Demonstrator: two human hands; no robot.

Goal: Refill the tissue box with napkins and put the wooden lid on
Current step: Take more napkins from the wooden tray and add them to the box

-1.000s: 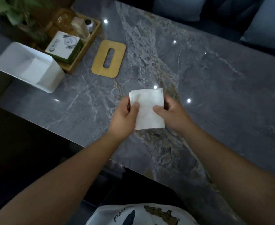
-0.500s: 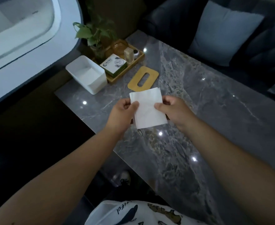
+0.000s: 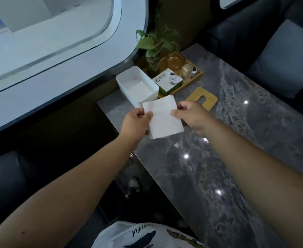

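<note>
White napkins pinched at both side edges by left hand and right hand, above grey marble tabletop. Open white tissue box just beyond at 11 o'clock. Wooden lid flat at 1 o'clock.

hands: two, a left hand and a right hand
napkin stack: one stack of napkins, held up between both hands; too thin to count the sheets
white box: one open tissue box
wooden lid: one wooden lid with one slot
tray: one wooden tray
small green and white box: one small box in the tray
plant: one plant
cushion: one blue cushion
table: one grey table
</note>
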